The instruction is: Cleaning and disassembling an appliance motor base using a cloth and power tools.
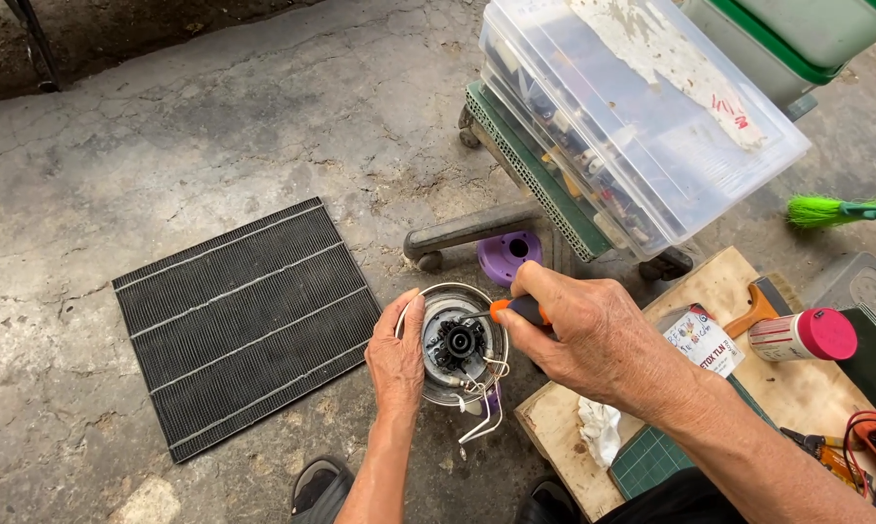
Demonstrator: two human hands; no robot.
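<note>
Down on the concrete floor (263, 116), the left hand (396, 357) curls its fingers around the rim of a round metal motor housing (462, 342), while the right hand (578, 335) grips an orange-handled screwdriver (517, 309) whose tip sits inside it. A slip could likely gouge the loose white wires (486, 403). Open floor lies leftward toward the black ribbed filter (244, 320); the wooden board (748, 388) crowds the right.

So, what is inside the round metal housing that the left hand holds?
Inside the round metal housing: a black toothed hub. The screwdriver tip points in. White wires trail out. Deeper parts are hidden.
</note>
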